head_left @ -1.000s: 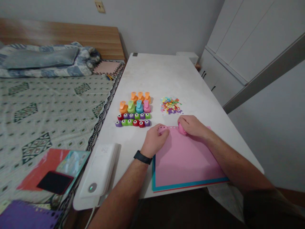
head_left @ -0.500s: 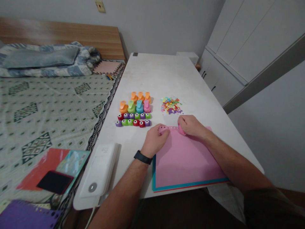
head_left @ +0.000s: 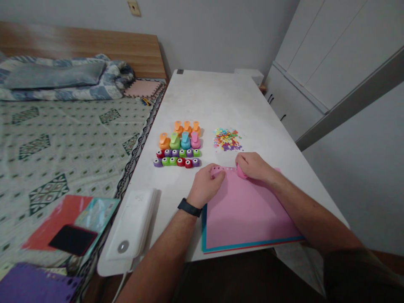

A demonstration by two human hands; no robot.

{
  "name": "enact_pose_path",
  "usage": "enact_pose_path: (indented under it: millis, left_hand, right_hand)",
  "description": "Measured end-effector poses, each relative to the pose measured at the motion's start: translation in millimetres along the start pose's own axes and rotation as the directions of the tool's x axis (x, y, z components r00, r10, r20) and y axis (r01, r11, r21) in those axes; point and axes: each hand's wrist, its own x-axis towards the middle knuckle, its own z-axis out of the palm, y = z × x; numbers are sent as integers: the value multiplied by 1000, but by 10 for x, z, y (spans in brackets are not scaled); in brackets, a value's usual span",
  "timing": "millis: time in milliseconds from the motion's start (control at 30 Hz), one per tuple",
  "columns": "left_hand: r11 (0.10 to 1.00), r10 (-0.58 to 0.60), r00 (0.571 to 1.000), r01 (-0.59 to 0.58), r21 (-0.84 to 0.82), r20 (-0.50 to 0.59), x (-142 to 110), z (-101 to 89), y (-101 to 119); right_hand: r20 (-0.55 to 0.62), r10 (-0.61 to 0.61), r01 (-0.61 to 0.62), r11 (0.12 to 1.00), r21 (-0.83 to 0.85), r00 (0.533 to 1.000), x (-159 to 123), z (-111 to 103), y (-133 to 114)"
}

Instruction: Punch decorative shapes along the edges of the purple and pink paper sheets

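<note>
At the far edge of the pink sheet [head_left: 249, 214], my right hand [head_left: 251, 165] is clasped round a pink punch [head_left: 240, 171]; my left hand [head_left: 206, 184] pinches the sheet's far-left corner (punched holes [head_left: 227, 168] between). Sheet lies atop a blue sheet [head_left: 204, 229].

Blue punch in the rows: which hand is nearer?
Left. The left hand, gripping the pink sheet, is on this side of the blue punch and to its right; the right hand, around a pink punch, is farther right.
</note>
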Motion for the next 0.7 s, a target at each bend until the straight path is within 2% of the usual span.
enact_pose_path:
  millis: [500, 700]
  left_hand:
    - [1000, -8, 1000, 8, -3, 13, -4, -11, 33]
    - [1000, -1, 1000, 1, 15, 12, 0, -5, 20]
  right_hand:
    - [-3, 77, -77, 989, -124, 997, 67, 49, -33]
    - [-23, 117, -118, 990, -83, 993, 105, 70, 7]
